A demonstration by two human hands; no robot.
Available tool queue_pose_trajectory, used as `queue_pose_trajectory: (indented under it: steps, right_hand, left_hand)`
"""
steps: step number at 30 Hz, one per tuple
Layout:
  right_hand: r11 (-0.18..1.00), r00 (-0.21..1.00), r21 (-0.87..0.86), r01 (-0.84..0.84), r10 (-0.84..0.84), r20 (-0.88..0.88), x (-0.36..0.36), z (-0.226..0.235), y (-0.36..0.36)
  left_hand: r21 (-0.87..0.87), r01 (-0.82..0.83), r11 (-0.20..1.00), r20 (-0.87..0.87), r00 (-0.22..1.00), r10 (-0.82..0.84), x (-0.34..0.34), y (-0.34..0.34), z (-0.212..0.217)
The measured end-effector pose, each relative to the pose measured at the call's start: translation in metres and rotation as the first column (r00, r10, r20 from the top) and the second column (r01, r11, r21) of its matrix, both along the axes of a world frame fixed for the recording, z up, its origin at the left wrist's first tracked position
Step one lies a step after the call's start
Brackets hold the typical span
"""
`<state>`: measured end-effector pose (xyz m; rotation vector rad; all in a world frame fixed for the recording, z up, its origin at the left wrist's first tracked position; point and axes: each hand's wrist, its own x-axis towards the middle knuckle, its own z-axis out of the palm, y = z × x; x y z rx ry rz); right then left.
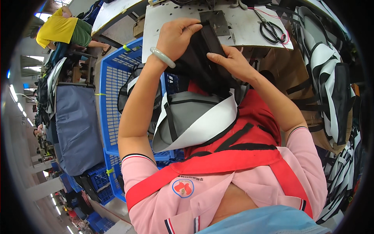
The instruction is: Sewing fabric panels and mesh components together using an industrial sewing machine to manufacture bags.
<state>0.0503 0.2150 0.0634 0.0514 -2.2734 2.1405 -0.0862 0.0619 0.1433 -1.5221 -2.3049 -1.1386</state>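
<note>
One white worktable [175,23]: far side, in front of the wearer, with dark scraps strewn over its top.
Co-worker [58,29]: far left, bent forward, in a yellow top and green shorts.
Blue-grey cloth [78,128]: left, draped like a cover beyond the basket.
Blue basket [104,78]: left of the wearer, slatted, with black and grey pieces inside.
Pile of pieces [329,85]: right, white, grey and black, beside brown cardboard [280,64].
Red apron [249,132]: near, over the wearer's pink shirt and lap.
Grey-and-white panel [194,121]: on the lap, below the black fabric; whether the two are joined, I cannot tell.
Black fabric [196,58]: between both hands, raised at the table's near edge.
Left hand [173,39]: thumb and fingertips pinched together on the fabric's far upper edge.
Right hand [235,64]: holding the fabric's right side, thumb on top, fingers partly hidden.
Scissors [270,32]: right on the table, black-handled, near pinkish thread.
Metal plate [220,23]: on the table, just beyond the fabric.
Pale bracelet [163,57]: around the left wrist.
</note>
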Motion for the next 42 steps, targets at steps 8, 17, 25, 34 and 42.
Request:
queue_pose_trajectory:
  steps: [8, 17, 25, 34, 42]
  right_hand:
    - [0.971, 0.973, -0.068, 0.229, -0.231, -0.014, -0.028, -0.003, 0.012]
    - [0.948, 0.958, -0.143, 0.285, -0.281, 0.051, -0.039, -0.012, 0.024]
    - [0.949, 0.958, -0.130, 0.285, -0.277, 0.078, -0.044, -0.017, 0.027]
    - [0.966, 0.971, -0.095, 0.240, -0.238, 0.029, -0.041, -0.016, 0.028]
    - [0.967, 0.968, -0.050, 0.249, -0.248, 0.031, -0.044, -0.017, 0.028]
  left_hand:
    - [-0.045, -0.048, 0.998, 0.055, 0.997, 0.050, -0.047, 0.035, -0.013]
    - [-0.023, -0.061, 0.998, 0.021, 0.998, 0.061, -0.059, 0.052, -0.021]
    - [-0.013, -0.046, 0.999, -0.003, 0.999, 0.046, -0.062, 0.052, -0.022]
    - [0.008, -0.059, 0.998, -0.027, 0.998, 0.060, -0.064, 0.051, -0.029]
    - [-0.047, -0.039, 0.998, -0.027, 0.999, 0.038, -0.069, 0.056, -0.028]
